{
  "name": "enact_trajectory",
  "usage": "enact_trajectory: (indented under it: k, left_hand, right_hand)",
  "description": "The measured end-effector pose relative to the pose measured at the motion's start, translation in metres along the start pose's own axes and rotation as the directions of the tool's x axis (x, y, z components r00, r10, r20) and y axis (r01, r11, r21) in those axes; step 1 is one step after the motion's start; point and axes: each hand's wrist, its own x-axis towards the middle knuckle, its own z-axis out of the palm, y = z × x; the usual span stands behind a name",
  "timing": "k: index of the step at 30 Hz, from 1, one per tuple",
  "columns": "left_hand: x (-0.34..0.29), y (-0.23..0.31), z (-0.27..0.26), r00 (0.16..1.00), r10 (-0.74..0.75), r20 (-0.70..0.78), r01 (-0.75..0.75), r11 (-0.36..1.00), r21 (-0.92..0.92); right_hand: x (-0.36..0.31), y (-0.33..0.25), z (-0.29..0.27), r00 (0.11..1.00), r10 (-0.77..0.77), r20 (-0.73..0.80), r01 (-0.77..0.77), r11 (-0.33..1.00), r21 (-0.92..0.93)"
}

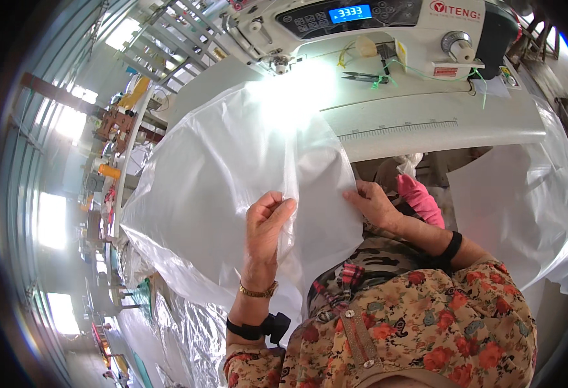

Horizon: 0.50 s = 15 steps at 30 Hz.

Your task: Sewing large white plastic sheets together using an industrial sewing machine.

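Observation:
A large translucent white plastic sheet [200, 161] spreads over the sewing machine's bed and hangs toward my lap. My left hand [268, 223] pinches a folded strip of it that runs up toward the needle area. To the right, my right hand [373, 204] pinches the sheet's right edge. The sewing machine [355, 29] stands just beyond, its presser foot [279, 64] at the far end of the fold. Glare from the machine's lamp hides where the sheet meets the foot.
Thread snips [365, 77] lie on the machine bed near green thread. Another plastic sheet [517, 200] hangs at the right side. Pink cloth [420, 200] sits below the table edge beyond my right forearm. Crumpled clear plastic [190, 336] lies at lower left.

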Motion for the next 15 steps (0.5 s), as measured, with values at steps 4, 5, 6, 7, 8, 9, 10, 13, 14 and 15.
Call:
enact_trajectory:
  k: [4,5,6,7,8,9,10,13,14,15]
  left_hand:
    - [0.001,0.002,-0.001,1.0,0.021,0.01,-0.021,0.999,-0.025]
    - [0.001,0.001,-0.001,1.0,0.019,0.022,-0.017,0.997,-0.069]
    - [0.002,0.001,-0.001,1.0,0.029,0.012,-0.028,0.998,-0.056]
    - [0.002,0.001,-0.001,0.999,0.05,0.002,-0.05,0.999,-0.018]
    - [0.002,0.0,0.0,0.998,0.07,-0.005,-0.07,0.997,0.02]
    - [0.002,0.0,0.001,0.997,0.072,-0.013,-0.071,0.997,0.017]
    - [0.002,-0.001,0.002,0.994,0.109,0.011,-0.11,0.984,0.14]
    - [0.002,-0.003,0.004,0.99,0.14,0.021,-0.14,0.94,0.312]
    - [0.001,-0.004,0.004,0.988,0.15,0.041,-0.154,0.926,0.344]
    - [0.001,-0.005,0.004,0.989,0.136,0.055,-0.146,0.91,0.388]
  right_hand:
    - [-0.013,-0.024,0.009,0.981,-0.123,0.149,0.117,0.992,0.045]
    - [-0.018,-0.033,0.01,0.964,-0.164,0.209,0.169,0.986,-0.005]
    - [-0.021,-0.042,0.012,0.933,-0.232,0.275,0.254,0.966,-0.049]
    - [-0.022,-0.051,0.016,0.938,-0.206,0.279,0.228,0.972,-0.051]
    - [-0.023,-0.059,0.019,0.929,-0.227,0.292,0.282,0.946,-0.162]
    - [-0.025,-0.066,0.022,0.929,-0.207,0.305,0.301,0.906,-0.299]
    - [-0.026,-0.072,0.025,0.918,-0.244,0.314,0.333,0.904,-0.27]
    - [-0.03,-0.082,0.034,0.887,-0.233,0.399,0.38,0.859,-0.342]
    - [-0.032,-0.084,0.037,0.87,-0.245,0.428,0.405,0.85,-0.337]
    - [-0.033,-0.084,0.04,0.854,-0.251,0.456,0.428,0.837,-0.34]
